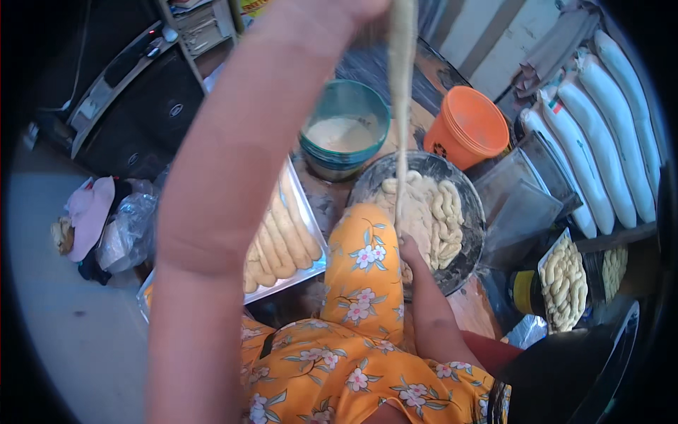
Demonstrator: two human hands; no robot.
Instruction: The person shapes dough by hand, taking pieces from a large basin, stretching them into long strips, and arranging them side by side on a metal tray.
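Observation:
My left arm reaches up across the view, and my left hand [364,8] is blurred and partly cut off at the top edge. From beside it a long, pale dough rope [401,92] runs down, stretched nearly straight. Its lower end meets my right hand [412,253], which is closed on it above the near side of a wide dark basin [474,244]. In the basin lie flour and twisted dough pieces [446,219]. To the left, a metal tray [308,271] carries a row of smooth dough rolls [279,244], partly hidden behind my left arm.
Beyond the basin stand a teal bucket [381,116] with pale flour inside and stacked orange buckets [462,127]. Full white sacks [600,141] are piled at right, above a tray of twisted dough [563,286]. A pink hat [92,205] and plastic bags [127,237] lie far left.

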